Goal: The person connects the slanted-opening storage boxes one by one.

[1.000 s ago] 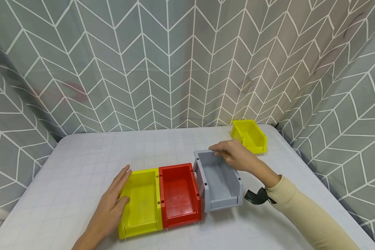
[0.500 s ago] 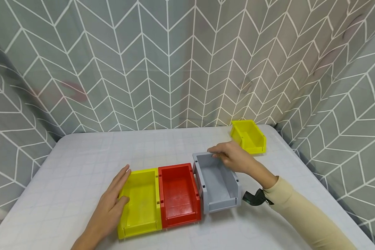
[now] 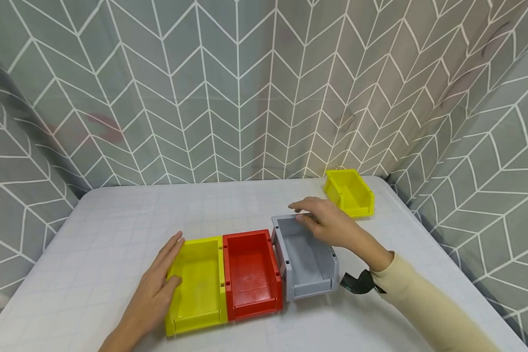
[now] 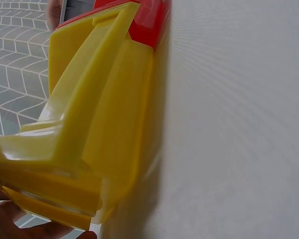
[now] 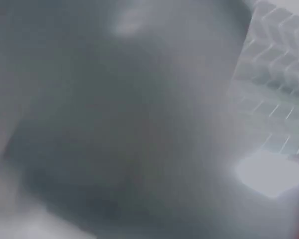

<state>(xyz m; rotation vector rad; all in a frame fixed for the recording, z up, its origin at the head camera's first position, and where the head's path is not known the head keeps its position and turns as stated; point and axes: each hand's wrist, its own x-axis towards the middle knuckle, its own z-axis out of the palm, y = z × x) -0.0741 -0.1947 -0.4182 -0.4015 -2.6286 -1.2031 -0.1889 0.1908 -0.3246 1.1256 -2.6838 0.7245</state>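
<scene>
right hand (image 3: 327, 221) unclasped at gray bin (image 3: 305, 261); left hand (image 3: 151, 286), fingers straight, touches yellow bin (image 3: 199, 286).

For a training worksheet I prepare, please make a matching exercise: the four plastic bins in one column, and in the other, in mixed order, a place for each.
Column 1
1. red bin
2. separate yellow bin
3. grey bin
4. adjoining yellow bin

Column 2
A. right hand at its back rim
B. near the far right corner of the table
C. left hand at its left side
D. between a yellow and a grey bin

Pairs: 1-D, 2-B, 3-A, 4-C
</scene>
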